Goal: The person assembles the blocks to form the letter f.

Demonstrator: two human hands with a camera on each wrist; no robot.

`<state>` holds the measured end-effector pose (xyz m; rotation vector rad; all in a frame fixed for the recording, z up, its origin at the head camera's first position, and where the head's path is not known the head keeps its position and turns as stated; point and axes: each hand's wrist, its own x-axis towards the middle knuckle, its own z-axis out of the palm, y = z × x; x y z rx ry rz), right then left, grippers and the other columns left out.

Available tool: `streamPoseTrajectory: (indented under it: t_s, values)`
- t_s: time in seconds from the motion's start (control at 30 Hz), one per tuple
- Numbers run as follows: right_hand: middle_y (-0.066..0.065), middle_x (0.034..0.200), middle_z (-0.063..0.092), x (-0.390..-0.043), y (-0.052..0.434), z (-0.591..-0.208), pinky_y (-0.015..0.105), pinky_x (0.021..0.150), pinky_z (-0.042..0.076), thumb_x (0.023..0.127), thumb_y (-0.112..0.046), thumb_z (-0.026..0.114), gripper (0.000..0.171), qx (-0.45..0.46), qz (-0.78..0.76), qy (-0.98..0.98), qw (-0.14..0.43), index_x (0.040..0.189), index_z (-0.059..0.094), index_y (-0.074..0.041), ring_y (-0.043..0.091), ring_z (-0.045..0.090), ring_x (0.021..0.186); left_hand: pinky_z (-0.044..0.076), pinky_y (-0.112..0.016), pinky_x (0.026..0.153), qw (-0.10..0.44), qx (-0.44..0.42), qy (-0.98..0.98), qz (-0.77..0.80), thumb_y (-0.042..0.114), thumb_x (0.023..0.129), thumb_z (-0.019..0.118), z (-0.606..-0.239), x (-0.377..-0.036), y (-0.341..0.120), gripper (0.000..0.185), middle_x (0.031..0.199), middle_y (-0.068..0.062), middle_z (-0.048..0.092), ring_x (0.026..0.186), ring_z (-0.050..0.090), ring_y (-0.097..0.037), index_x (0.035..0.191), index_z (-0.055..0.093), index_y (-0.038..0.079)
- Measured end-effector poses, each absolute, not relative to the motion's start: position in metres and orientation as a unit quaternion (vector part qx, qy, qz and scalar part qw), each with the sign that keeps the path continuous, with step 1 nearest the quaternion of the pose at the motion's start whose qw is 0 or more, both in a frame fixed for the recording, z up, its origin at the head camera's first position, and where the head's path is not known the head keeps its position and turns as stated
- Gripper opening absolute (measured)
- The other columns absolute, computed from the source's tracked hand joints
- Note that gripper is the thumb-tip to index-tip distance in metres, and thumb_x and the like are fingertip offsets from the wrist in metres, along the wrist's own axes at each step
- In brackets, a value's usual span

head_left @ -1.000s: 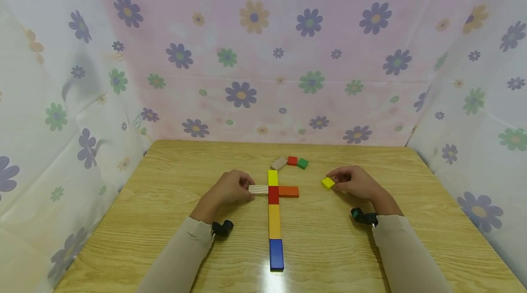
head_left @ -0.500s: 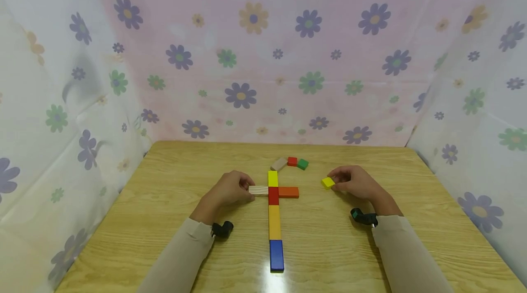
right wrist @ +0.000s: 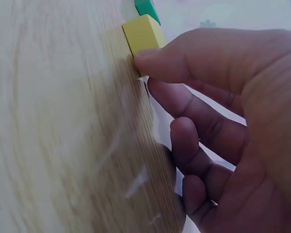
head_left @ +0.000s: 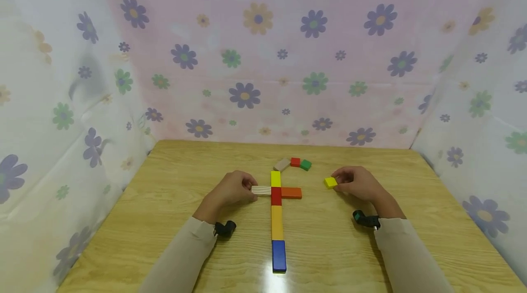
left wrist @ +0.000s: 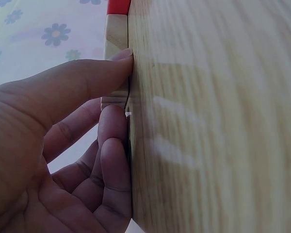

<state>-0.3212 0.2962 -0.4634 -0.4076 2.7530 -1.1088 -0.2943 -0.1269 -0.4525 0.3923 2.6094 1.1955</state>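
My left hand (head_left: 249,188) pinches the left end of a pale natural wood block (head_left: 261,190) that lies flat on the table and butts against a red block (head_left: 276,196). In the left wrist view the thumb and a finger press on that pale block (left wrist: 115,58), with the red block (left wrist: 119,6) beyond it. My right hand (head_left: 337,182) pinches a small yellow cube (head_left: 330,182) that rests on the table to the right. The right wrist view shows the yellow cube (right wrist: 144,31) at the fingertips and a green block (right wrist: 145,7) behind it.
A straight column runs toward me: a yellow block (head_left: 275,178), the red one, an orange-yellow block (head_left: 276,222) and a blue block (head_left: 278,255). An orange block (head_left: 291,192) juts right from the red. Further back lie a beige block (head_left: 282,164), a small red block (head_left: 295,162) and the green block (head_left: 305,165). Floral cloth walls surround the wooden table (head_left: 164,219).
Only the head view has shifted slightly. Both hands keep their grip and the blocks stay where they were.
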Motion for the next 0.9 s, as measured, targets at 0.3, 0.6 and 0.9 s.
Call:
streamPoseTrajectory:
  t_s: [0.3,0.6,0.9]
  values:
    - [0.006,0.105,0.070,-0.322,0.296,-0.461,0.031,0.074,0.054,0.090,-0.023,0.082,0.034,-0.129,-0.362,0.920,0.070,0.121,0.072,-0.012,0.021,0.063,0.092,0.050,-0.031,0.075,0.126,0.132,0.896,0.406,0.016,0.081,0.090,-0.453,-0.297,-0.125,0.032,0.089,-0.002,0.064,0.081,0.057,-0.018,0.109,0.077,0.012]
    - [0.005,0.103,0.070,-0.326,0.292,-0.461,0.030,0.072,0.054,0.089,-0.025,0.083,0.035,-0.130,-0.365,0.919,0.076,0.121,0.072,-0.012,0.020,0.064,0.090,0.051,-0.032,0.076,0.131,0.130,0.894,0.409,0.017,0.080,0.091,-0.457,-0.299,-0.125,0.032,0.090,-0.002,0.065,0.082,0.057,-0.018,0.109,0.077,0.013]
    - [0.004,0.102,0.070,-0.331,0.281,-0.459,0.035,0.081,0.053,0.090,-0.028,0.082,0.034,-0.130,-0.357,0.923,0.067,0.120,0.073,-0.014,0.020,0.064,0.091,0.050,-0.032,0.075,0.127,0.133,0.893,0.411,0.016,0.080,0.090,-0.453,-0.296,-0.126,0.032,0.089,-0.002,0.064,0.081,0.056,-0.018,0.109,0.077,0.011]
